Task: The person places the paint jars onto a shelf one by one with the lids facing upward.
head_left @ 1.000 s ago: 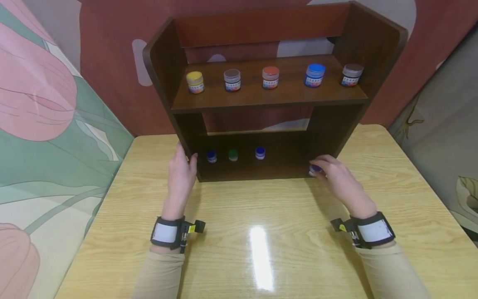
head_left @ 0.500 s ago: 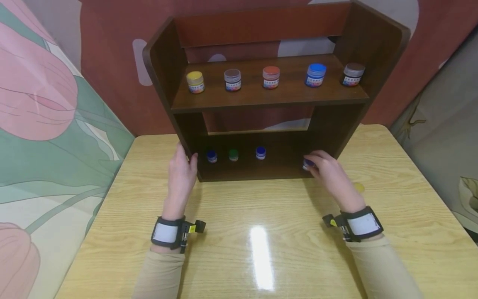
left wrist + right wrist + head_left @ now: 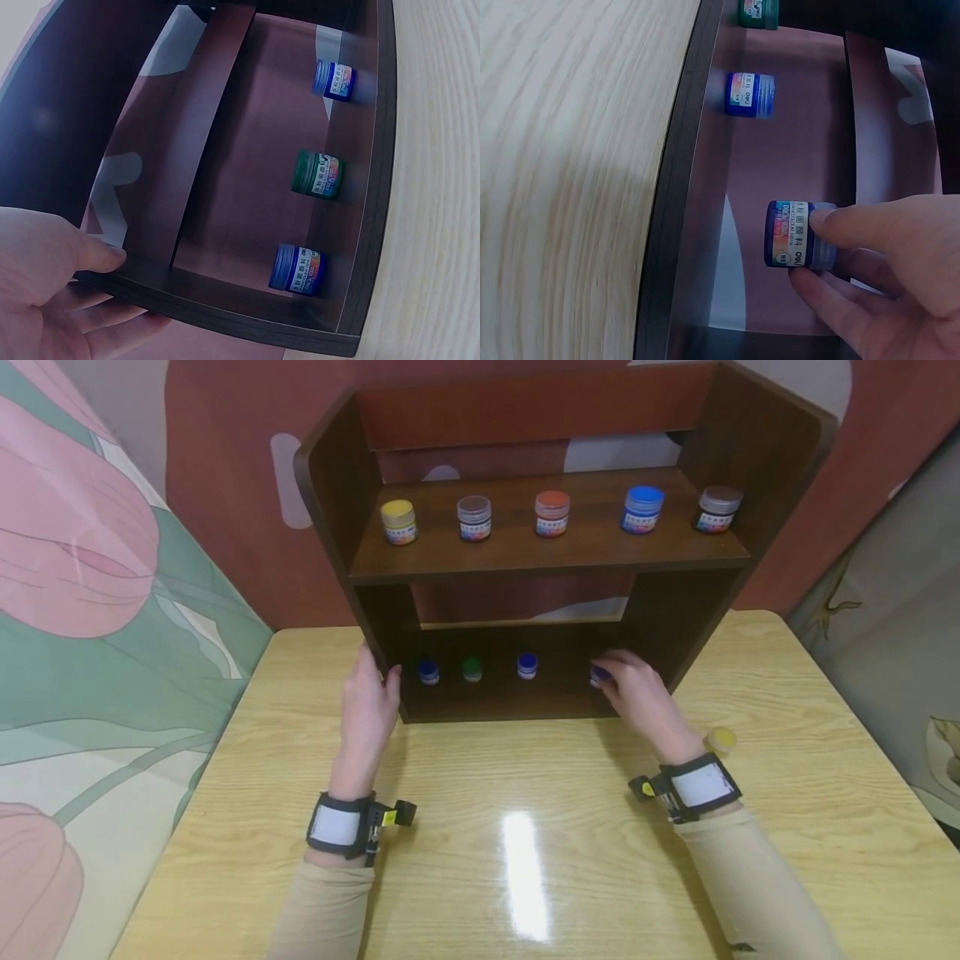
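A dark brown two-tier shelf (image 3: 480,708) stands on the table. My left hand (image 3: 367,706) holds its left side panel, thumb (image 3: 101,255) on the inner face and fingers behind. Between thumb and fingers my right hand (image 3: 647,700) pinches a dark blue paint jar (image 3: 787,234) by its lidded end, inside the lower tier near the right side. The right wrist view shows this jar apart from the lower board. Along that board stand a blue paint jar (image 3: 428,672), a green paint jar (image 3: 472,669) and another blue paint jar (image 3: 527,666).
Several paint jars line the upper tier, from a yellow jar (image 3: 399,522) past an orange-red jar (image 3: 552,515) and a bright blue jar (image 3: 642,510) to a dark brown jar (image 3: 718,510). A yellow-lidded jar (image 3: 722,740) sits on the table (image 3: 465,827) beside my right wrist.
My right hand has moved left and farther into the lower tier with the dark blue paint jar. The yellow-lidded jar has come into sight behind the wrist. My left hand stays put.
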Tool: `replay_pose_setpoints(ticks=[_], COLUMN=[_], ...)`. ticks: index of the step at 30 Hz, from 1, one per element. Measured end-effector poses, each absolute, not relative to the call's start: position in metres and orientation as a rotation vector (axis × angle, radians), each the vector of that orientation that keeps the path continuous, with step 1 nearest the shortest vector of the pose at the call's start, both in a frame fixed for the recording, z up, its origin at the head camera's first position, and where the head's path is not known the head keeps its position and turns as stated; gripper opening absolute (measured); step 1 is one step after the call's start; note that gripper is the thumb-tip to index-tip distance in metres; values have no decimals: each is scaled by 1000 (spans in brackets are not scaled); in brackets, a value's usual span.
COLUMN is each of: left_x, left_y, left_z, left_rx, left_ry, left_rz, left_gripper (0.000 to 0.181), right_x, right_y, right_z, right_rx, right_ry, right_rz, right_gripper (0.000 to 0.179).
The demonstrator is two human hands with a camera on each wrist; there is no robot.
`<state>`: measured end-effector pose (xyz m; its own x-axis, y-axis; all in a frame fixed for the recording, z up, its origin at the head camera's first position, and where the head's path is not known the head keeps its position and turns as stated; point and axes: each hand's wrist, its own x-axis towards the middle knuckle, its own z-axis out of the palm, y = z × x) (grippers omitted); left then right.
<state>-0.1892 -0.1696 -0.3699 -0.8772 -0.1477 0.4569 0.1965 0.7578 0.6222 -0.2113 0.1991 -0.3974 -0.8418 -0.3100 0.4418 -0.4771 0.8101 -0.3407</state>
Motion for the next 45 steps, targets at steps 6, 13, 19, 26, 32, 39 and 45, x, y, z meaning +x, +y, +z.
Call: replay_pose_setpoints(ticks=[6, 13, 19, 26, 32, 39, 45], left_x=[-189, -189, -189, -190, -189, -189, -189], left_y=[-168, -169, -169, -168, -169, -170, -171], left_z=[-369, -369, -368, -367, -366, -366, -369], left_rx=[-40, -25, -28, -22, -10, 6, -23], left_ry=[-2466, -2467, -2469, -2483, -2496, -2497, -2469], left_rz=[-959, -975, -973, -966, -970, -967, -977], left_gripper=[43, 43, 41, 41, 42, 41, 43], right_x=[-218, -229, -237, -244, -249, -253, -256], right_y=[195, 191, 188, 186, 183, 182, 180], right_z=[-400, -404, -406, -407, -408, -410, -415], right_rx=[579, 550, 534, 502, 502, 499, 505], right_ry=[-2619, -2626, -2651, -2688, -2703, -2719, -2717], right_rz=[676, 714, 725, 729, 736, 747, 767], right_gripper=[24, 26, 27, 29, 27, 26, 26])
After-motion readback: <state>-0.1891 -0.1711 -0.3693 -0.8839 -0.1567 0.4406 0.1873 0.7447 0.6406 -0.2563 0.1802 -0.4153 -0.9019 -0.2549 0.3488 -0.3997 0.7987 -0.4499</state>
